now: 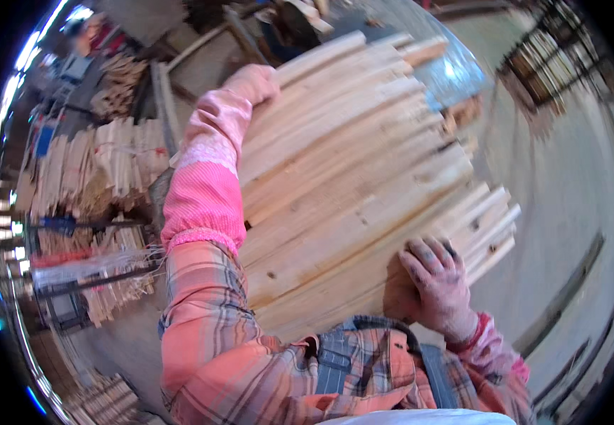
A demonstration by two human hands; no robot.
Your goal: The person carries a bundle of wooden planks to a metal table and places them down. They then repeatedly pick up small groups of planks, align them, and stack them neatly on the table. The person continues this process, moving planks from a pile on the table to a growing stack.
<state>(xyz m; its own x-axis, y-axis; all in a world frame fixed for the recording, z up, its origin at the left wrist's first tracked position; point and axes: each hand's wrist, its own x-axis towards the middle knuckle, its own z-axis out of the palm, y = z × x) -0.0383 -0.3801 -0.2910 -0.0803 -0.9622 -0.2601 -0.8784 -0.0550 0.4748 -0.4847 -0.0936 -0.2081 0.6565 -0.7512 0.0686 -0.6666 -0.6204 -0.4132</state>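
A wide layer of pale wooden strips [349,170] lies side by side in front of me, their right ends uneven. My left hand [256,83], in a pinkish glove, reaches to the far left edge of the layer. Its fingers are curled over the end of an outer strip; the fingertips are hidden. Near the front right of the layer, my right hand [434,280] rests on the strips in a stained glove. The fingers stretch forward over the wood, slightly bent, with dark marks at their tips. Part of its thumb side is in shadow.
Bundles of wooden strips [101,163] are stacked on racks at the left. A shiny bluish sheet-covered surface [455,67] lies beyond the layer. At the far right stands a dark metal crate [551,60] holding wood. A long timber [562,294] lies on the floor at right.
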